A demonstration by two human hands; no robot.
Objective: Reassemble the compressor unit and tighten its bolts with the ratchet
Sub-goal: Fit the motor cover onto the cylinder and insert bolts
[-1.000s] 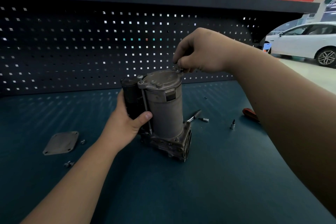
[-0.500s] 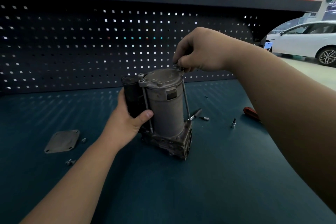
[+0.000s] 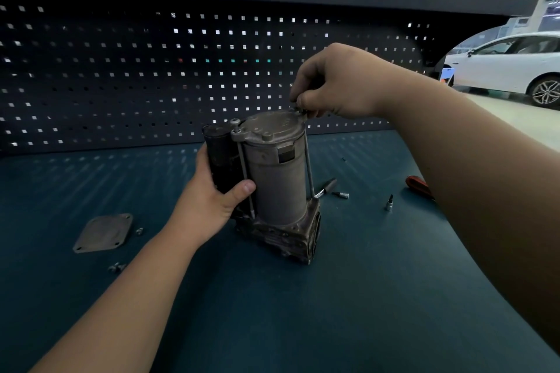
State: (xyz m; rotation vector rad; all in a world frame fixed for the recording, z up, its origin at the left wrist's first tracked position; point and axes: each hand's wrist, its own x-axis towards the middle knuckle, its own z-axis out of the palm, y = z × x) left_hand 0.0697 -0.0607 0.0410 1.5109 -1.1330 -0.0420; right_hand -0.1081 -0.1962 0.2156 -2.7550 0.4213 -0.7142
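The grey compressor unit (image 3: 274, 185) stands upright on the blue bench mat, its round cap on top and its cast base below. My left hand (image 3: 212, 200) grips its dark left side, thumb across the front. My right hand (image 3: 330, 85) pinches the head of a long bolt (image 3: 309, 166) at the cap's right rear edge; the bolt runs down the cylinder's right side. Another long bolt (image 3: 245, 172) runs down the left front. The ratchet's handle (image 3: 326, 186) pokes out behind the unit on the right.
A square cover plate (image 3: 103, 232) lies at the left with small bolts (image 3: 117, 266) near it. Two sockets (image 3: 342, 194) (image 3: 389, 203) and a red-handled tool (image 3: 416, 186) lie on the right. A perforated back panel (image 3: 151, 76) closes off the bench's far side.
The long bolt on the unit's right side has come into view below my right hand's fingers. Both hands stay where they were.
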